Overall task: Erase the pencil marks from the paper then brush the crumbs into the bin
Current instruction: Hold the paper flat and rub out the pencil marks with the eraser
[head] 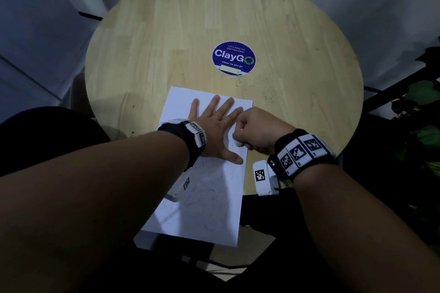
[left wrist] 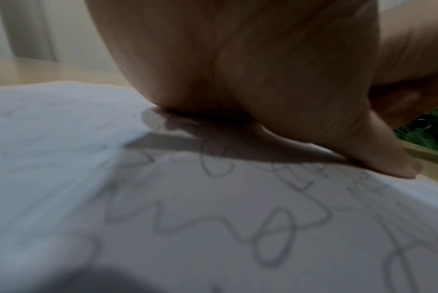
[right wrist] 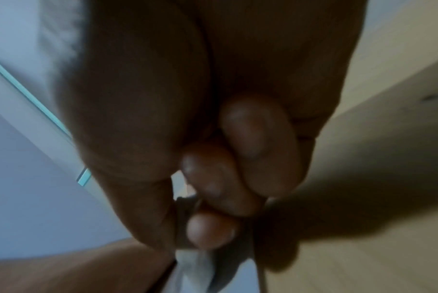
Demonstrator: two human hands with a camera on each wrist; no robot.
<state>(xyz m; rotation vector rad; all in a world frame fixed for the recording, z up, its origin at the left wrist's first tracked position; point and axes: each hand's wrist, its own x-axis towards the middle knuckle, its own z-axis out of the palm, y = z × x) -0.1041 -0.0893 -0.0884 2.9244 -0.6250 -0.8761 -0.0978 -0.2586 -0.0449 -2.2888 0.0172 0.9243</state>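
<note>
A white sheet of paper (head: 204, 197) with grey pencil scribbles lies on the round wooden table (head: 166, 31), its near end hanging over the table's edge. My left hand (head: 212, 123) presses flat on the sheet's far half, fingers spread. In the left wrist view the palm and thumb (left wrist: 388, 162) bear down on the paper (left wrist: 212, 218) just beyond the looping marks. My right hand (head: 252, 128) is curled into a fist beside the left thumb and grips a small white eraser (head: 237, 143) against the sheet's right edge. The right wrist view shows its curled fingers (right wrist: 237, 178).
Dark crumbs (head: 267, 93) are scattered on the wood to the right of the paper's far corner. A blue round sticker (head: 233, 58) sits mid-table. Green plants (head: 423, 102) stand at the right and a dark chair (head: 47, 131) at the left.
</note>
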